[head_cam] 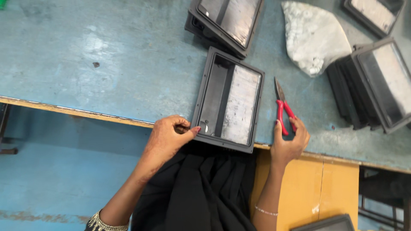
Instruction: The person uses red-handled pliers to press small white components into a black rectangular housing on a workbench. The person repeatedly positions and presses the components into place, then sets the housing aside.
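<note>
A dark rectangular plastic frame (227,100) with a grey inner panel lies on the blue-green table, its near end over the table's front edge. My left hand (169,139) pinches its near left corner with fingers curled. Right of the frame lie red-handled cutting pliers (283,109), tip pointing away from me. My right hand (289,143) grips their handles on the tabletop.
Stacks of similar dark frames sit at the back centre (227,23) and along the right side (372,85), with one more at the top right (374,13). A white plastic bag (312,36) lies between them. The table (107,64) has a yellow front edge.
</note>
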